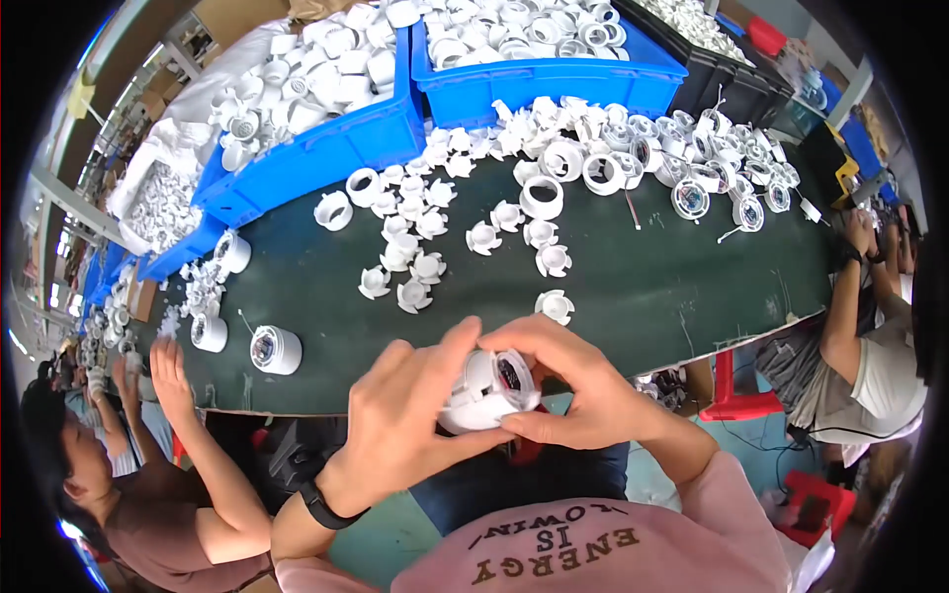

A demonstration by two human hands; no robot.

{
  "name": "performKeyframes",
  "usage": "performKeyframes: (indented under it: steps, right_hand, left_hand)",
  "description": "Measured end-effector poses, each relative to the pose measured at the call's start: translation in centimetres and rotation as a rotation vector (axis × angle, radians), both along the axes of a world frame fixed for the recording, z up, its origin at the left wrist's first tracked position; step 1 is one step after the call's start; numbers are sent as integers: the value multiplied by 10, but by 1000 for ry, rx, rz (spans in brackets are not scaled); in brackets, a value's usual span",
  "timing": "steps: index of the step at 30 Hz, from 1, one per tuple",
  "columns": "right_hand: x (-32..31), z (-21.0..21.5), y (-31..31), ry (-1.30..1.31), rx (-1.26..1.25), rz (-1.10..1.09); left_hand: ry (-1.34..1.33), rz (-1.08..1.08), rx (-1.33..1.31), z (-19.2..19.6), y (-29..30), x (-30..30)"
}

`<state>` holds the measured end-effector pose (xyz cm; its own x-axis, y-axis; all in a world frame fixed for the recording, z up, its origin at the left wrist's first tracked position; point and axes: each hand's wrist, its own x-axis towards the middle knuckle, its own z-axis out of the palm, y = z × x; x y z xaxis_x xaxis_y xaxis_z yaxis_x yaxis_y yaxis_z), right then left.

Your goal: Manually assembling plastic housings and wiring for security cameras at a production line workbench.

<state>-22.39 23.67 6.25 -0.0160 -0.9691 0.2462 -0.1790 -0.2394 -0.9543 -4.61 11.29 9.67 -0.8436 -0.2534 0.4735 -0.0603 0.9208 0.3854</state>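
Note:
Above the table's near edge, a round white plastic housing (474, 403) with a clear ring and a dark inside is held between both hands. My left hand (395, 407) is closed around its left side, fingers over the top and thumb underneath. On the other side, my right hand (585, 385) grips the rim with fingers and thumb. Just beyond them on the dark green table (633, 287) lies a white clawed plastic piece (555, 306). More clawed pieces (400, 247) are scattered farther off. To the left rests a white cylindrical unit (276, 350) with a wire.
Blue bins (554, 84) heaped with white plastic parts line the far side, beside a black crate (722, 84). Wired round units (712, 163) are piled at the far right. One person (168, 494) works close on my left, another (870, 366) at right. A red stool (736, 390) stands right.

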Motion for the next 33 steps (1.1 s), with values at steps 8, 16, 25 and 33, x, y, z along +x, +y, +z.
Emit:
performKeyframes:
  steps: [8, 16, 25, 33]
  right_hand:
    - [25, -25, 8, -222, 37, -8]
    - [27, -33, 5, 7, -11, 0]
    - [27, -34, 5, 203, -79, -213]
    - [-54, -11, 9, 802, -148, -395]
  left_hand:
    - [482, 146, 1093, -69, 42, 4]
    - [534, 106, 793, -79, 41, 9]
    - [288, 113, 737, -68, 24, 5]
    - [511, 389, 1358, -83, -30, 55]
